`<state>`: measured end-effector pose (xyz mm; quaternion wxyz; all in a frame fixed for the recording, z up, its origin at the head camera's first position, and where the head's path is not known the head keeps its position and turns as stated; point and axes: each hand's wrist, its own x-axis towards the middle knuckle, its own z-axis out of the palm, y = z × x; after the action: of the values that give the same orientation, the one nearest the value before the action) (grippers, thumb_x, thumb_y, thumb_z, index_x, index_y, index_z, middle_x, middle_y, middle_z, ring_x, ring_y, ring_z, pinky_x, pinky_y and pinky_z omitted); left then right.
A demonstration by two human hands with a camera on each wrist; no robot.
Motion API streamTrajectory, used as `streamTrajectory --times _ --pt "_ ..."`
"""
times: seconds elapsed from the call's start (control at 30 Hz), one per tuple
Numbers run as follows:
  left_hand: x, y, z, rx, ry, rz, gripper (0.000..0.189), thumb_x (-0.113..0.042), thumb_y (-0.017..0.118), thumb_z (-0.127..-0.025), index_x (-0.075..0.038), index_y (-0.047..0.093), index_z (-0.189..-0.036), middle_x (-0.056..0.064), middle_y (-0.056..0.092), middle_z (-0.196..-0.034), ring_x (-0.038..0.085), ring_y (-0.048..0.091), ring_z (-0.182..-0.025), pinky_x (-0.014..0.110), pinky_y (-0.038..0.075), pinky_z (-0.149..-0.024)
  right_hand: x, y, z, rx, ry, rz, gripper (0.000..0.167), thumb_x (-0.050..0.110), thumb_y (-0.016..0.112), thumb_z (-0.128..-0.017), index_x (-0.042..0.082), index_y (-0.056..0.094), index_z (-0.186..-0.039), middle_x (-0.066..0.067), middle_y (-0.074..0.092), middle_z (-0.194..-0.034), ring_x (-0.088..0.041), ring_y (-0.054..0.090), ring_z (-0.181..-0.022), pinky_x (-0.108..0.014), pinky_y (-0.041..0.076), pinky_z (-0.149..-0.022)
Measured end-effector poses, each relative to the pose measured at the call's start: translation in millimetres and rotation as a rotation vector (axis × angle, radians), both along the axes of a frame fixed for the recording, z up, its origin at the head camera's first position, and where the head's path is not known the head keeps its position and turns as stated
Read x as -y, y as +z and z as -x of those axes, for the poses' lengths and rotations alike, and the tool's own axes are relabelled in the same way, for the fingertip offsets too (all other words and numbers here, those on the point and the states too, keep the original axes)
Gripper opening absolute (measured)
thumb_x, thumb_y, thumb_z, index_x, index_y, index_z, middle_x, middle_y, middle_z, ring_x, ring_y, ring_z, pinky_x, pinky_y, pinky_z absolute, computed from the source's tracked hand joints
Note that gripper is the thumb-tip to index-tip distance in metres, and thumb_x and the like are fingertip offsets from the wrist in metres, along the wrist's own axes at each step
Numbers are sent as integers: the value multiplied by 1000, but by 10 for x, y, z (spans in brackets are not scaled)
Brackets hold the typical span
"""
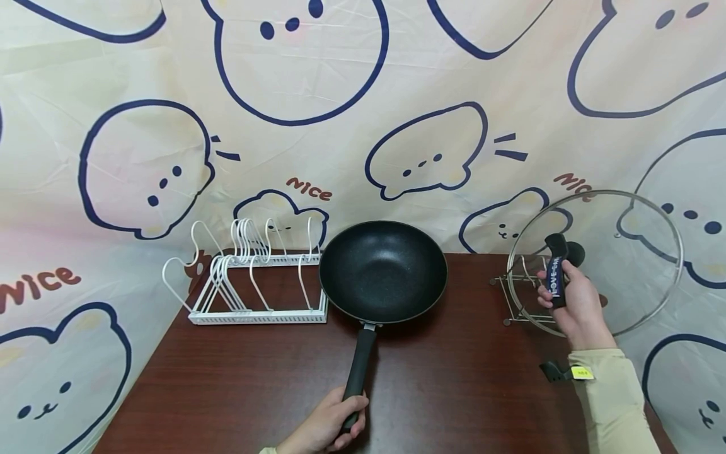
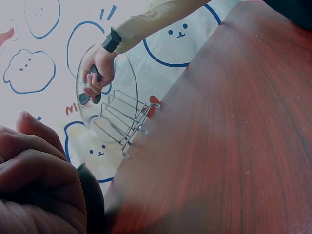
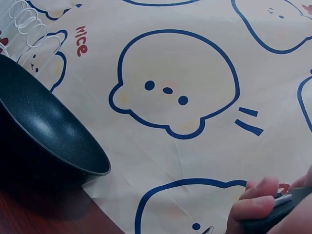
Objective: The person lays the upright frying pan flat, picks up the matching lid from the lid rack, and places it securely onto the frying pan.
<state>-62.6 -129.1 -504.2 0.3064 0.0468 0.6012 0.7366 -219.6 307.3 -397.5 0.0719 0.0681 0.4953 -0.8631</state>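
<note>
My left hand (image 1: 336, 416) grips the black handle of a dark frying pan (image 1: 382, 271), its inside facing up and toward me in the middle of the table. In the left wrist view the curled fingers (image 2: 39, 161) hide most of that handle. On the right, my right hand (image 1: 578, 302) holds a clear glass lid (image 1: 641, 271) by its black knob handle (image 1: 558, 271). The lid is upright, in front of or in a small wire rack (image 1: 513, 302); whether it touches the wires I cannot tell. The right wrist view shows the pan's rim (image 3: 73, 168) at left.
A white dish rack (image 1: 258, 315) with curved wire loops stands left of the pan, close to its rim. The brown table (image 1: 442, 391) runs back to a cloth backdrop (image 1: 340, 151) with cartoon outlines. A black strap with a yellow tag (image 1: 581, 372) is on the right wrist.
</note>
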Motion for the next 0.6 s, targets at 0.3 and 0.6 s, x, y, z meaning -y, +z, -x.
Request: streamTrajectory --times 0.3,0.6 --pt "-6 3 -1 -12 7 8 20 -20 50 -104 -9 51 -87 -9 52 -57 -3 38 -34 14 29 -34 23 -1 -10 10 -35 48 30 41 29 -113 20 36 -132 -1 55 -91 -12 41 -57 -25 35 -49" --pt "0 -1 2 -2 6 15 22 -20 49 -105 -9 52 -86 -9 52 -57 -3 39 -34 14 29 -34 50 -7 -18 -14 -37 71 29 39 29 -113 17 35 -130 -1 52 -87 -11 40 -53 -23 35 -45"
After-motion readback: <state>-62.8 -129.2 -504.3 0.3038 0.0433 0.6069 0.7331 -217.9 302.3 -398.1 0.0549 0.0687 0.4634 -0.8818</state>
